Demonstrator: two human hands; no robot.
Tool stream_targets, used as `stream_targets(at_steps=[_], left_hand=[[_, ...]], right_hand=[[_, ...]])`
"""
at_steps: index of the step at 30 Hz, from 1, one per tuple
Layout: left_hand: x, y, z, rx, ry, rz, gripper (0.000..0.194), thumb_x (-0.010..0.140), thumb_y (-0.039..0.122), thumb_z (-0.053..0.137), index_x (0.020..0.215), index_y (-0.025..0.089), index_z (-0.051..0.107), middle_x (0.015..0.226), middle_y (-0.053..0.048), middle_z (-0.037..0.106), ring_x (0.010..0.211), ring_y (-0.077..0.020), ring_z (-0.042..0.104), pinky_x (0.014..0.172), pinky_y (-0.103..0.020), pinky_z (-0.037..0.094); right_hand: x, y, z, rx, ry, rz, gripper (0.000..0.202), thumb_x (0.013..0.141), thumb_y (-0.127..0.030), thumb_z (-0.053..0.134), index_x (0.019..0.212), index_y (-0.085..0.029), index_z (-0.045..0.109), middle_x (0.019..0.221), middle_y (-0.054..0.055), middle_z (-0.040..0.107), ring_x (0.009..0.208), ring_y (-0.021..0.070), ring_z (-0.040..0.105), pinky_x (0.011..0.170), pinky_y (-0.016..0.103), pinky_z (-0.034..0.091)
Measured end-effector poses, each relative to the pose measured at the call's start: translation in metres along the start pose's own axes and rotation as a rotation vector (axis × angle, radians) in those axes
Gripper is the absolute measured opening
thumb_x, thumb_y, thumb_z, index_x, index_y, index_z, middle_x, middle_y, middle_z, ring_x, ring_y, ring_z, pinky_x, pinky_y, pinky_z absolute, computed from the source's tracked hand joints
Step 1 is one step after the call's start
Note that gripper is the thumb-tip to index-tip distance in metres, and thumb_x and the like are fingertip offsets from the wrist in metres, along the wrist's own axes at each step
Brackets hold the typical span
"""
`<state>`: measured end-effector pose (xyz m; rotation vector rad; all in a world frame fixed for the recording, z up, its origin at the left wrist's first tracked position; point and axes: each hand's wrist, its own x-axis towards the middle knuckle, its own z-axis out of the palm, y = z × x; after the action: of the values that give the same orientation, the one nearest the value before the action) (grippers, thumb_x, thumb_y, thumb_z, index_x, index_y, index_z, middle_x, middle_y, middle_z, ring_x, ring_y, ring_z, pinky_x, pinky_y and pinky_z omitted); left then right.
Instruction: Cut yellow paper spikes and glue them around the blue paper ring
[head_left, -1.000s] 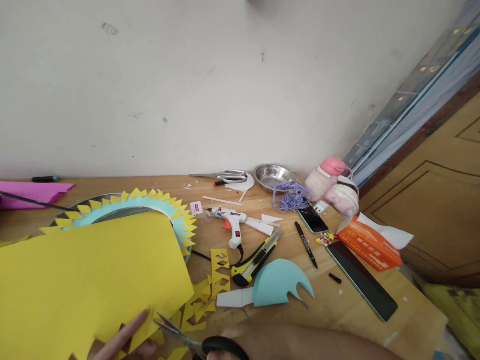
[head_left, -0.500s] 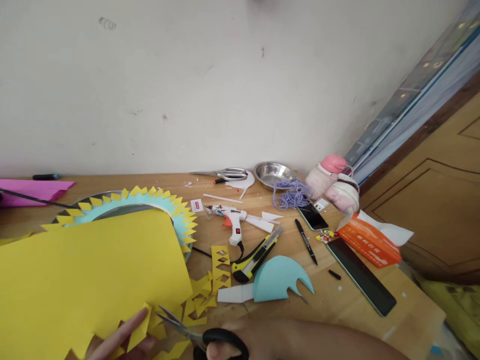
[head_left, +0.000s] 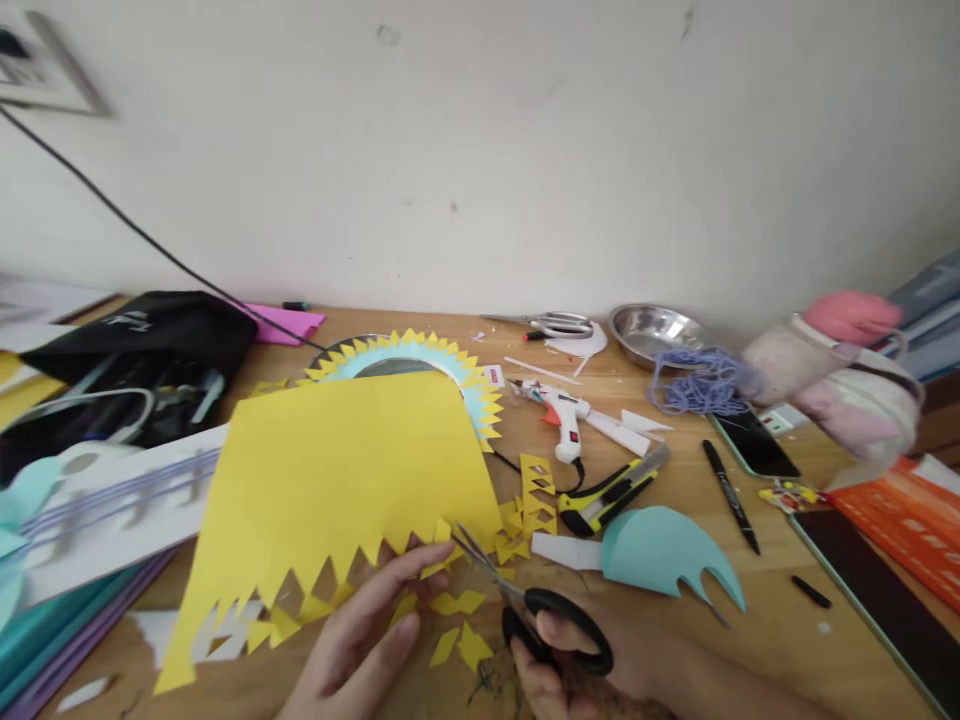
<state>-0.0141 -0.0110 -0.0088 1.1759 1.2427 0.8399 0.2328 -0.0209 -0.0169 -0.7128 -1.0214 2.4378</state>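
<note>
A large sheet of yellow paper [head_left: 345, 460] has a zigzag cut along its near edge. My left hand [head_left: 367, 625] holds that edge near its right end, fingers beneath the paper and thumb apart from it. In my right hand [head_left: 577, 640] are black-handled scissors [head_left: 517, 595], my thumb through one loop. Their slightly parted blades point at the yellow edge, close to my left fingertips. Small yellow diamond scraps [head_left: 461, 645] lie on the table between my hands. Behind the sheet, a light blue ring with yellow points [head_left: 480, 390] is partly covered by it.
To the right are a glue gun [head_left: 566, 415], a utility knife [head_left: 611, 495], a light blue paper shape [head_left: 667, 560] and a black marker [head_left: 731, 495]. A metal bowl [head_left: 652, 330] and purple yarn [head_left: 697, 380] sit farther back. A black bag [head_left: 150, 340] lies at left; a cable [head_left: 135, 220] crosses above it.
The view has swung left, bringing the black bag and white board into sight. Both hands now show more fully, with the scissor blades still by the sheet's near edge.
</note>
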Motion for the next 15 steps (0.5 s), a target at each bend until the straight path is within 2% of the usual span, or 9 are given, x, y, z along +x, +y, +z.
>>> stream_targets(at_steps=[5, 11, 13, 15], left_hand=[[-0.003, 0.004, 0.006, -0.097, -0.009, 0.027, 0.042, 0.076, 0.064, 0.073, 0.111, 0.040, 0.077, 0.101, 0.000, 0.078, 0.104, -0.0219, 0.068, 0.096, -0.024, 0.051], [0.004, 0.006, -0.001, -0.116, -0.191, 0.101, 0.038, 0.083, 0.061, 0.068, 0.112, 0.039, 0.077, 0.096, -0.002, 0.077, 0.096, -0.0206, 0.070, 0.084, -0.022, 0.056], [0.004, 0.005, -0.002, -0.110, -0.227, 0.079, 0.036, 0.085, 0.060, 0.067, 0.112, 0.039, 0.076, 0.098, -0.002, 0.077, 0.097, -0.0203, 0.070, 0.086, -0.022, 0.055], [0.004, 0.001, -0.002, -0.113, -0.208, 0.090, 0.034, 0.087, 0.058, 0.066, 0.114, 0.040, 0.075, 0.098, -0.001, 0.076, 0.098, -0.0195, 0.069, 0.086, -0.021, 0.055]], right_hand=[[-0.002, -0.002, 0.001, 0.016, -0.043, -0.016, 0.062, 0.079, -0.078, 0.057, 0.068, -0.019, 0.046, 0.045, -0.007, 0.044, 0.039, 0.0047, 0.036, 0.041, 0.020, 0.026], [-0.001, 0.003, -0.001, -0.014, -0.051, -0.059, 0.060, 0.084, -0.076, 0.053, 0.070, -0.019, 0.046, 0.047, -0.007, 0.043, 0.039, 0.0045, 0.035, 0.040, 0.019, 0.025], [0.000, -0.001, -0.001, -0.062, -0.036, -0.044, 0.063, 0.082, -0.081, 0.048, 0.069, -0.019, 0.046, 0.045, -0.007, 0.042, 0.037, 0.0048, 0.035, 0.039, 0.019, 0.026], [-0.003, -0.011, 0.000, -0.161, 0.001, 0.041, 0.067, 0.077, -0.086, 0.047, 0.067, -0.020, 0.046, 0.045, -0.007, 0.041, 0.037, 0.0056, 0.038, 0.039, 0.019, 0.028]])
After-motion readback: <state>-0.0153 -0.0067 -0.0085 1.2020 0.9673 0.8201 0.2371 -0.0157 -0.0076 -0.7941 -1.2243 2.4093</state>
